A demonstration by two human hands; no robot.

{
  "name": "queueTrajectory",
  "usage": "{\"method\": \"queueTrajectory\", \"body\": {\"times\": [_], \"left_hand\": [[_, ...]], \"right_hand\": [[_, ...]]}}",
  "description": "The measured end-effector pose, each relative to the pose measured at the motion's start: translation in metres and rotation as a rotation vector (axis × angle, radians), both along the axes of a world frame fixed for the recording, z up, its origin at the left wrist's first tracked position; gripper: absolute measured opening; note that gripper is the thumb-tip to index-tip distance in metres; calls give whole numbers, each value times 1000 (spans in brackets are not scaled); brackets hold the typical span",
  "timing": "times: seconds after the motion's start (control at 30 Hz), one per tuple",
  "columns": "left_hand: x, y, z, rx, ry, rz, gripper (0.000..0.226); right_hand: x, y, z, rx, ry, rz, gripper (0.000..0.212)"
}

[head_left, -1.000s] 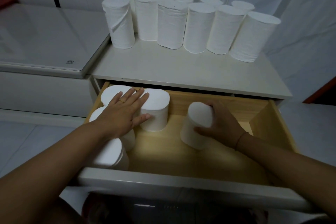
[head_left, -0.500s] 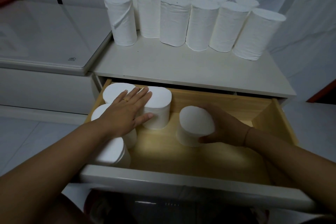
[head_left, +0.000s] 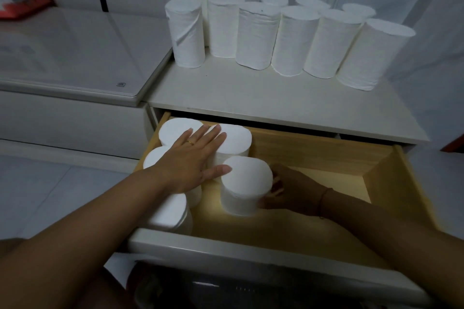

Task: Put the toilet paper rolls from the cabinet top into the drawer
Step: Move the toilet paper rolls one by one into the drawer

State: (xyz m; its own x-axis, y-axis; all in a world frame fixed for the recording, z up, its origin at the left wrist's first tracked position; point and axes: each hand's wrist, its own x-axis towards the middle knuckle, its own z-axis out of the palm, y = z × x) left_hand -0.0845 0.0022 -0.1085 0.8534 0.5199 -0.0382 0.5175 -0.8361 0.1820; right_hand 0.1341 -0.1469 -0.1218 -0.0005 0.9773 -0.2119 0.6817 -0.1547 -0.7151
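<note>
Right hand (head_left: 293,190) curls round roll (head_left: 244,183), slid left beside packed rolls (head_left: 173,130). Left hand (head_left: 190,163) flat, spread on them. Nearly placed.

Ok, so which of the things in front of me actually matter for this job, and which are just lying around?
For the job: upright rolls on the cabinet top; open drawer; stowed rolls, left hand flat on them; the roll in the right hand's grip.

Lying about: glass-topped white unit; red item at far left.
</note>
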Motion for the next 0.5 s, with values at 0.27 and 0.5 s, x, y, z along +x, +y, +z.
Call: {"method": "queueTrajectory", "body": {"times": [0.27,0.5], "left_hand": [[1,0,0,10,32,-4,84],[2,-1,0,11,31,-2,78]], "right_hand": [[-15,8,-1,-40,-4,25,57],[-25,18,-5,-41,-14,70,54]]}}
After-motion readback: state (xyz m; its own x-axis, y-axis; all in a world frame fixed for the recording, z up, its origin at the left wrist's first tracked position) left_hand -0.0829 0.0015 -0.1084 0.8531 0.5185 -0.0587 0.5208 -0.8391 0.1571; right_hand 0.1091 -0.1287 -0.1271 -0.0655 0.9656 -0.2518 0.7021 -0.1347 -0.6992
